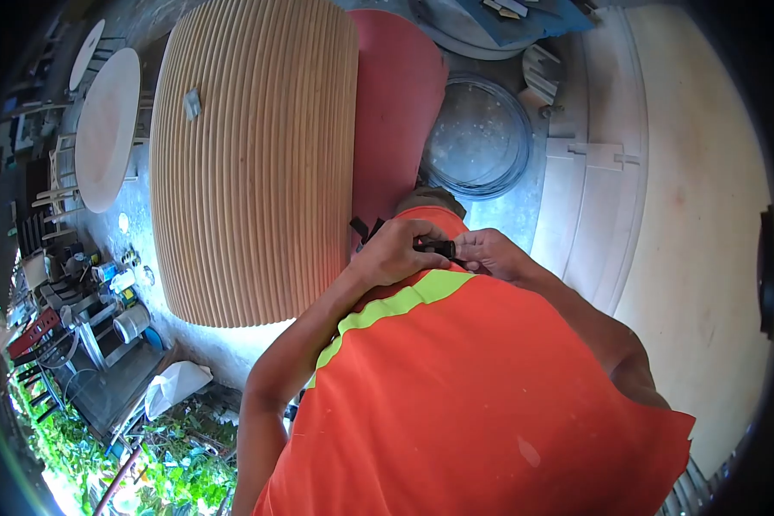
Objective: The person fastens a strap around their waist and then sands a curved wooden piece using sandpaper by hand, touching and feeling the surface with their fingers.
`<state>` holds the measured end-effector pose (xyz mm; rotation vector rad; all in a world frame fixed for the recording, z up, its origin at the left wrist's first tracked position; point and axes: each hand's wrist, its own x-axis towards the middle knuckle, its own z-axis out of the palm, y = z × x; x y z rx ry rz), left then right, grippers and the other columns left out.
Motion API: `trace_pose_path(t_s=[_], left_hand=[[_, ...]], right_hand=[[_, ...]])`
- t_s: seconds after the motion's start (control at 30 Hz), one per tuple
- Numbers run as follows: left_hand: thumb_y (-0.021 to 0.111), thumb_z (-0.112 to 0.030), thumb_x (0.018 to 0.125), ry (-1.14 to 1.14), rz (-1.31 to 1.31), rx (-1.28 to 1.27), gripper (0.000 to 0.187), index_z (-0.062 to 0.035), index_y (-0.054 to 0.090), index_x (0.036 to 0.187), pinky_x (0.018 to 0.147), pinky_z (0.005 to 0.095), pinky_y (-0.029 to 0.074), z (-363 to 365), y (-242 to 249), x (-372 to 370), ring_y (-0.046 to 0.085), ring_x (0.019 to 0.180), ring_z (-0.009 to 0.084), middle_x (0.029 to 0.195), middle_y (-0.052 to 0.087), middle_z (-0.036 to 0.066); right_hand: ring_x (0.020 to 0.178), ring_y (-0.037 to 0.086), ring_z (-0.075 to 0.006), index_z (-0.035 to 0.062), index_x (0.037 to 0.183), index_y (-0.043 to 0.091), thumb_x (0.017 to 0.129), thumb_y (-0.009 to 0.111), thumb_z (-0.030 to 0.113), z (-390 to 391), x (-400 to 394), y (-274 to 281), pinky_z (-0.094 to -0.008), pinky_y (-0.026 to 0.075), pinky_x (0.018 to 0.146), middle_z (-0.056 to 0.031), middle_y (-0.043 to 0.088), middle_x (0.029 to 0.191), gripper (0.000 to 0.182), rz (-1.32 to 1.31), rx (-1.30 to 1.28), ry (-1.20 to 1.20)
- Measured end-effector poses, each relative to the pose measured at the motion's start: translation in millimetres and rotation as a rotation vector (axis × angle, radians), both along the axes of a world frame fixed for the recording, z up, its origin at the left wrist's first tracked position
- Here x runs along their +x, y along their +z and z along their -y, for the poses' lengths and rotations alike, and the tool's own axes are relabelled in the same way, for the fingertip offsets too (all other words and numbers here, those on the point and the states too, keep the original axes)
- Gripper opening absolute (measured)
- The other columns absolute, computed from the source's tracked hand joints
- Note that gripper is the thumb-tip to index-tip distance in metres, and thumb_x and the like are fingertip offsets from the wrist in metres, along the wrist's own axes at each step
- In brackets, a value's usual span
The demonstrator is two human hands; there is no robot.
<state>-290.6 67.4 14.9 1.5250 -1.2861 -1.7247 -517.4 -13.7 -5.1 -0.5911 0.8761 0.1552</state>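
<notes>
At the front of my orange shirt (490,378), with its yellow-green stripe, both hands meet at waist height. My left hand (394,251) is closed on a black buckle (439,248), its thumb and fingers bent around one side. My right hand (490,254) pinches the other side of the same buckle. Whether the two halves are joined is hidden by my fingers. Loose ends of a black strap (366,229) stick out to the left of my left hand.
A curved, ribbed wooden panel (258,155) stands ahead to the left, beside a red board (396,95). A wire coil (525,163) lies on the floor. Pale wooden boards (697,172) are on the right. Round tabletop (107,129), buckets (132,323) and plants are at left.
</notes>
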Motion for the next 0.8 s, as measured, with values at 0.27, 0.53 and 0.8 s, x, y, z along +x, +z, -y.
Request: trace_pose_path(t_s=[0.27, 0.53, 0.8], left_hand=[[0.088, -0.015, 0.079, -0.061, 0.078, -0.035, 0.032, 0.0037, 0.074, 0.101, 0.073, 0.0337, 0.053, 3.4, 3.9, 5.7, 0.067, 0.078, 0.0177, 0.089, 0.075, 0.013], [0.088, -0.017, 0.079, -0.057, 0.068, -0.031, 0.034, 0.0026, 0.074, 0.104, 0.076, 0.0355, 0.053, 5.4, 6.0, 12.0, 0.069, 0.081, 0.0205, 0.092, 0.075, 0.014], [0.07, -0.009, 0.089, -0.33, 0.225, -0.337, 0.018, -0.0011, 0.076, 0.104, 0.075, 0.0432, 0.055, 32.5, 24.2, 36.3, 0.071, 0.085, 0.0358, 0.093, 0.074, 0.019]], right_hand=[[0.074, 0.057, -0.0058, -0.0041, 0.133, 0.052, 0.101, 0.061, 0.01, -9.5, 8.1, 10.6, -0.0227, 0.055, 0.074, -0.0014, 0.062, 0.094, 0.036, -0.092, 0.004, -0.145], [0.074, 0.057, -0.0071, -0.004, 0.147, 0.039, 0.097, 0.058, 0.006, -6.0, 18.3, 10.3, -0.0243, 0.056, 0.074, -0.0026, 0.058, 0.09, 0.054, -0.047, 0.053, -0.194], [0.071, 0.05, -0.0056, -0.0017, 0.143, 0.044, 0.094, 0.06, 0.009, -4.9, 31.5, 15.9, -0.0249, 0.055, 0.076, 0.0, 0.054, 0.088, 0.053, -0.021, -0.048, -0.114]])
